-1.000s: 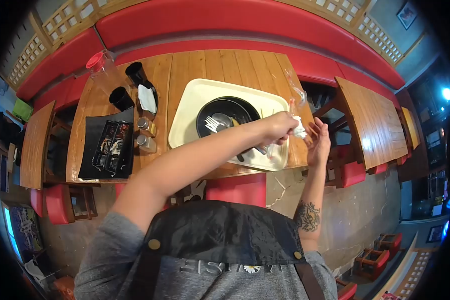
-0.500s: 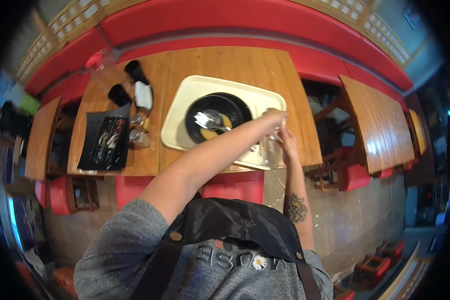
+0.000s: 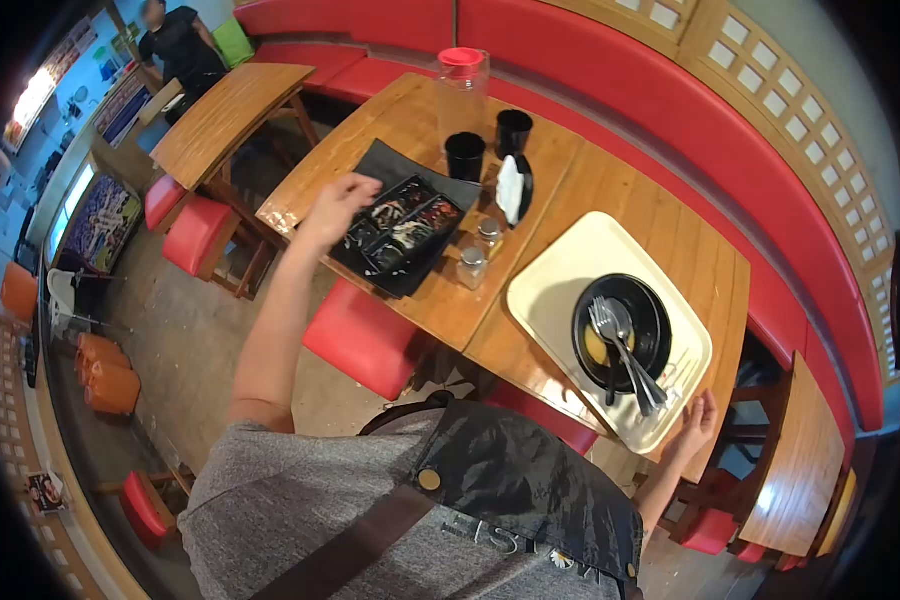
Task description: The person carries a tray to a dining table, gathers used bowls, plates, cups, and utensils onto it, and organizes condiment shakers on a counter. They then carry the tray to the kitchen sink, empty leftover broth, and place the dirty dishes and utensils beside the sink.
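My left hand [image 3: 342,208] is raised at the left edge of a black tray [image 3: 382,160], fingers apart and slightly bent, holding nothing I can see. On that tray lies a black compartment box [image 3: 407,222] with food scraps in it. My right hand [image 3: 697,427] is beside the near right corner of a cream tray [image 3: 560,270], fingers apart; whether it touches the rim I cannot tell. A black bowl [image 3: 658,318] stands on the cream tray. In it rest a fork [image 3: 604,316] and other cutlery, with something yellow underneath.
Behind the black tray stand a clear pitcher [image 3: 462,100] with a red lid and two black cups [image 3: 465,157] [image 3: 513,132]. A napkin holder [image 3: 511,190] and two shakers [image 3: 489,233] [image 3: 472,267] sit mid-table. A person [image 3: 182,50] stands far left.
My view has swung left. My left hand has left the clear vessel both hands were at and crossed to the black tray. My right hand remains by the cream tray.
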`<move>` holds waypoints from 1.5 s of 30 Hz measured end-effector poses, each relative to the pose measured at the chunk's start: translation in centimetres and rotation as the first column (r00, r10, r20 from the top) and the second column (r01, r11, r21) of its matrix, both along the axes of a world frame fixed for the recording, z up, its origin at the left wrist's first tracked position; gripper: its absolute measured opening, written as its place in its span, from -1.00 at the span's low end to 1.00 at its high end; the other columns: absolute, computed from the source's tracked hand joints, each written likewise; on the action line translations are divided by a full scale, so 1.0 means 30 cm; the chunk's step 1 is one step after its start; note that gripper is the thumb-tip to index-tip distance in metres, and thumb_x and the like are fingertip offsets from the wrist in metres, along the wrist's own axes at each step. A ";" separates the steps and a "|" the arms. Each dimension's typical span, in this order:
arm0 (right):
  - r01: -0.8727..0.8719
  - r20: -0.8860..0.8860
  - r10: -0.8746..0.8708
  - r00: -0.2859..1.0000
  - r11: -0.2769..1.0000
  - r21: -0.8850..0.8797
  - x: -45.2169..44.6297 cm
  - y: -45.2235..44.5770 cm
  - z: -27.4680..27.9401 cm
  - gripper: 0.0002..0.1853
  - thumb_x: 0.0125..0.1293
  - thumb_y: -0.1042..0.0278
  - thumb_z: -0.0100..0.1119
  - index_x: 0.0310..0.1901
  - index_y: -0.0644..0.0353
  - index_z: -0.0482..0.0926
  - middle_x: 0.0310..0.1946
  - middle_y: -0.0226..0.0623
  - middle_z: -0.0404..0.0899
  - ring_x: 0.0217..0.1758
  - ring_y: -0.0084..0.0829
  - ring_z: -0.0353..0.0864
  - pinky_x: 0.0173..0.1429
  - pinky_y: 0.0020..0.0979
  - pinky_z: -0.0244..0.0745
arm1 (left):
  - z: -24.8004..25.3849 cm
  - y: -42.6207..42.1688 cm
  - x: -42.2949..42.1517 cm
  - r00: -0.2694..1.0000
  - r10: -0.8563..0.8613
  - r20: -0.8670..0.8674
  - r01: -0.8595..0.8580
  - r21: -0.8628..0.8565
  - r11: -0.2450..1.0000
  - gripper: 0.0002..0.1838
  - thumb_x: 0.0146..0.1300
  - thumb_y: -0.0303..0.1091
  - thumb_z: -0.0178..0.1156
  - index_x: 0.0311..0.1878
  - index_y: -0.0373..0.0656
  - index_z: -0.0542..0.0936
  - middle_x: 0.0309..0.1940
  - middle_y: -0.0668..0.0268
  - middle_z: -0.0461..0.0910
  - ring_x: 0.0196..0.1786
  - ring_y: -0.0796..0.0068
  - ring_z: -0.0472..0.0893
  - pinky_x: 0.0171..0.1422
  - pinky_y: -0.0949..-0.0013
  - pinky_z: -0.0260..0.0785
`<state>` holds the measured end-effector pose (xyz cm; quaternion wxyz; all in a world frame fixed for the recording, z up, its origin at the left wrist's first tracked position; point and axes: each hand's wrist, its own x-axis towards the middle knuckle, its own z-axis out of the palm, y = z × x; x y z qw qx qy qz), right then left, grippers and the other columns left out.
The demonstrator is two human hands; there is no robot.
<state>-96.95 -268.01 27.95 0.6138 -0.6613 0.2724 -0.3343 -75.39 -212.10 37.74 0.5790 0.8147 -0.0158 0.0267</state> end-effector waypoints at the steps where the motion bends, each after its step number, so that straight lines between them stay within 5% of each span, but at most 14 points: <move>1: 0.004 0.039 -0.003 0.999 1.000 -0.009 0.028 0.023 0.032 -0.70 0.27 0.41 0.04 0.01 0.32 0.39 -0.08 -0.27 0.44 -0.10 -0.56 0.44 -0.01 -0.54 0.35 | -0.044 0.100 0.031 0.995 0.100 -0.022 -0.096 0.148 0.984 -0.74 0.20 -0.32 0.07 -0.18 -0.34 0.54 -0.29 0.18 0.59 -0.17 0.47 0.54 -0.07 0.45 0.35; 7: -0.072 0.257 0.107 0.961 0.987 -0.144 0.150 0.258 0.252 -0.75 0.27 0.46 0.00 -0.03 0.35 0.42 -0.20 -0.26 0.49 -0.18 -0.52 0.46 0.02 -0.46 0.37 | -0.323 0.414 0.207 0.980 0.193 0.057 -0.183 0.647 0.740 -0.68 0.22 -0.23 0.05 -0.14 -0.32 0.54 -0.24 0.05 0.59 -0.14 0.21 0.57 -0.01 0.28 0.34; 9: -0.383 0.289 0.381 0.878 0.922 -0.052 0.158 0.342 0.302 -0.77 0.26 0.47 0.00 -0.08 0.35 0.44 -0.23 -0.22 0.52 -0.22 -0.49 0.48 -0.01 -0.41 0.39 | -0.373 0.453 0.273 0.977 0.197 -0.082 -0.109 0.602 0.791 -0.64 0.22 -0.19 0.05 -0.10 -0.32 0.53 -0.18 0.03 0.57 -0.07 0.18 0.54 0.04 0.27 0.32; 15: -0.805 -0.024 0.808 0.588 0.589 0.073 0.172 0.622 0.331 -0.76 0.19 0.46 0.08 -0.13 0.39 0.45 -0.27 -0.17 0.52 -0.26 -0.44 0.53 -0.08 -0.40 0.43 | -0.478 0.463 0.352 0.938 0.073 -0.340 0.115 0.500 0.858 -0.45 0.23 -0.09 0.05 0.13 -0.34 0.35 0.10 -0.07 0.37 0.16 0.11 0.36 0.22 0.27 0.16; 17: -0.789 -0.130 0.833 0.538 0.552 0.271 0.175 0.687 0.291 -0.76 0.18 0.52 0.06 -0.11 0.39 0.45 -0.27 -0.22 0.53 -0.22 -0.46 0.53 -0.07 -0.45 0.43 | -0.457 0.445 0.330 0.917 0.098 -0.387 0.129 0.519 0.845 -0.40 0.23 -0.09 0.06 0.19 -0.36 0.27 0.16 -0.09 0.30 0.21 0.10 0.31 0.26 0.27 0.12; 19: -0.815 -0.212 0.868 0.448 0.494 0.301 0.189 0.743 0.270 -0.76 0.18 0.56 0.05 -0.09 0.38 0.44 -0.24 -0.25 0.53 -0.21 -0.48 0.53 -0.06 -0.47 0.42 | -0.426 0.436 0.299 0.911 -0.023 -0.413 0.163 0.308 0.937 -0.36 0.22 -0.16 0.09 0.24 -0.38 0.18 0.20 -0.09 0.24 0.23 0.09 0.28 0.27 0.27 0.11; 23: -0.832 -0.182 0.913 0.366 0.408 0.375 0.209 0.796 0.206 -0.75 0.19 0.57 0.08 -0.07 0.35 0.44 -0.26 -0.29 0.53 -0.18 -0.51 0.53 -0.05 -0.52 0.42 | -0.434 0.422 0.287 0.948 -0.116 -0.297 0.188 0.228 0.955 -0.43 0.24 -0.21 0.06 0.24 -0.30 0.21 0.19 0.04 0.29 0.24 0.21 0.27 0.26 0.34 0.11; 25: -0.831 -0.169 0.919 0.357 0.395 0.392 0.217 0.825 0.208 -0.75 0.21 0.53 0.09 -0.07 0.36 0.43 -0.23 -0.27 0.54 -0.18 -0.50 0.53 -0.04 -0.51 0.43 | -0.351 0.342 0.228 0.973 0.169 0.157 -0.231 0.655 0.719 -0.56 0.17 -0.29 0.13 0.08 -0.30 0.36 -0.02 -0.06 0.42 0.07 0.09 0.41 0.17 0.26 0.20; 26: -0.824 -0.203 0.919 0.340 0.394 0.406 0.220 0.839 0.208 -0.74 0.21 0.52 0.09 -0.06 0.36 0.43 -0.22 -0.26 0.54 -0.16 -0.50 0.52 -0.03 -0.50 0.43 | -0.335 0.313 0.214 0.974 0.161 0.156 -0.225 0.654 0.722 -0.56 0.17 -0.29 0.13 0.08 -0.30 0.36 -0.02 -0.06 0.42 0.07 0.09 0.41 0.17 0.26 0.20; 28: -0.819 -0.262 0.920 0.293 0.382 0.428 0.225 0.852 0.190 -0.72 0.22 0.48 0.10 -0.04 0.35 0.43 -0.18 -0.24 0.54 -0.11 -0.50 0.51 0.01 -0.49 0.41 | -0.325 0.271 0.193 0.996 -0.016 -0.090 0.047 0.355 0.934 -0.67 0.17 -0.29 0.11 -0.07 -0.29 0.45 -0.15 -0.01 0.47 -0.05 0.09 0.46 0.09 0.22 0.26; 33: -0.834 -0.293 0.918 0.268 0.373 0.406 0.228 0.877 0.172 -0.71 0.22 0.46 0.12 -0.04 0.35 0.43 -0.18 -0.25 0.55 -0.10 -0.52 0.50 0.02 -0.50 0.39 | -0.374 0.217 0.189 0.985 -0.151 -0.088 0.175 0.542 0.822 -0.60 0.26 -0.10 -0.03 -0.08 -0.28 0.48 -0.16 0.02 0.49 -0.04 0.06 0.46 0.08 0.19 0.27; 35: -0.840 -0.309 0.912 0.269 0.379 0.387 0.229 0.873 0.172 -0.71 0.22 0.46 0.12 -0.04 0.35 0.44 -0.18 -0.25 0.54 -0.11 -0.53 0.50 0.02 -0.50 0.39 | -0.368 0.193 0.176 0.990 -0.020 0.143 -0.073 0.613 0.787 -0.65 0.22 -0.13 0.03 -0.12 -0.24 0.49 -0.17 0.06 0.46 -0.04 0.05 0.43 0.05 0.16 0.28; 39: -0.824 -0.323 0.900 0.294 0.410 0.391 0.230 0.865 0.180 -0.71 0.22 0.45 0.13 -0.04 0.35 0.44 -0.18 -0.26 0.55 -0.13 -0.54 0.50 0.00 -0.51 0.39 | -0.229 0.073 0.062 0.970 -0.224 0.094 0.109 0.656 0.747 -0.62 0.04 -0.15 0.21 -0.17 -0.20 0.42 -0.22 0.14 0.39 -0.12 0.11 0.39 -0.05 0.16 0.29; 45: -0.808 -0.327 0.893 0.310 0.429 0.405 0.217 0.850 0.161 -0.72 0.22 0.46 0.12 -0.04 0.34 0.44 -0.20 -0.28 0.56 -0.16 -0.55 0.51 -0.02 -0.53 0.40 | -0.270 -0.106 -0.074 0.974 -0.220 0.056 0.081 0.819 0.568 -0.37 -0.05 -0.12 0.28 0.05 -0.25 0.33 -0.06 0.10 0.29 0.02 0.10 0.29 0.01 0.17 0.21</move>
